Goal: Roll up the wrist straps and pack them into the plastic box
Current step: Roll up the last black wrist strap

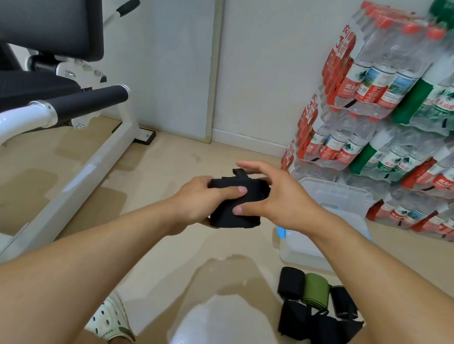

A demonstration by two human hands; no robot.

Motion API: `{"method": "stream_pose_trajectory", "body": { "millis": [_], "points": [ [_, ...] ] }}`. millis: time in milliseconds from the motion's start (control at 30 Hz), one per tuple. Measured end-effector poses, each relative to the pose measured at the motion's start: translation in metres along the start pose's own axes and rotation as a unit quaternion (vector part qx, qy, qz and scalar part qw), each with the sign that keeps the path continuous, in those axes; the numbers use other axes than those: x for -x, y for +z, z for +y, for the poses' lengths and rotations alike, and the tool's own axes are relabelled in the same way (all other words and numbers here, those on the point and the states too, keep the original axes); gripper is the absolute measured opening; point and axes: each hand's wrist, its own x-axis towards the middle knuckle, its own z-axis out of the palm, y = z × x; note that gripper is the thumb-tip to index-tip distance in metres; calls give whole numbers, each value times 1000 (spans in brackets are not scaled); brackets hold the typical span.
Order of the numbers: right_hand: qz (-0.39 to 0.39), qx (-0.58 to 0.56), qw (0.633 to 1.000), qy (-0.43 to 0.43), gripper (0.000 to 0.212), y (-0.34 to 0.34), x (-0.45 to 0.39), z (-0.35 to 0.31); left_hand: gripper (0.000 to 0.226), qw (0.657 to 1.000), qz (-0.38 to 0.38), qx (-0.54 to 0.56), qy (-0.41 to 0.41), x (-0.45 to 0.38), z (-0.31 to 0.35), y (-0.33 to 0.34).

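A black wrist strap (pixel 239 206), partly rolled, is held in the air between both hands, a small loop sticking up at its far end. My left hand (pixel 199 198) grips its left side with the thumb across the top. My right hand (pixel 273 194) holds its right side, thumb pressed on the front face. The clear plastic box (pixel 341 194) stands open on the floor just right of my hands, partly hidden by my right forearm. Several rolled straps (pixel 317 308), black and one green (pixel 316 293), lie on the floor near my right knee.
A white gym bench frame (pixel 97 157) with black pads fills the left side. Shrink-wrapped packs of water bottles (pixel 408 111) are stacked against the wall at the right. The box lid (pixel 301 249) with a blue clip lies by the box. My shoes show at the bottom edge.
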Motion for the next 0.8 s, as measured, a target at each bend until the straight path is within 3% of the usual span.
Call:
{"method": "stream_pose_trajectory", "body": {
  "millis": [133,300,467,633,800],
  "points": [
    [-31,105,993,-54,96,14,6,-4,43,999,28,16,-18,4,1,5],
    [-45,192,979,-54,112,17,15,4,51,998,47,-3,-40,10,5,14],
    [-22,246,966,-72,97,8,23,11,52,998,12,-5,-55,13,13,29],
    [4,248,967,-57,90,-7,26,19,58,998,40,38,-41,8,5,46],
    [19,261,965,-1,91,-23,24,36,65,993,98,-64,-1,-8,9,58]
  ]
}}
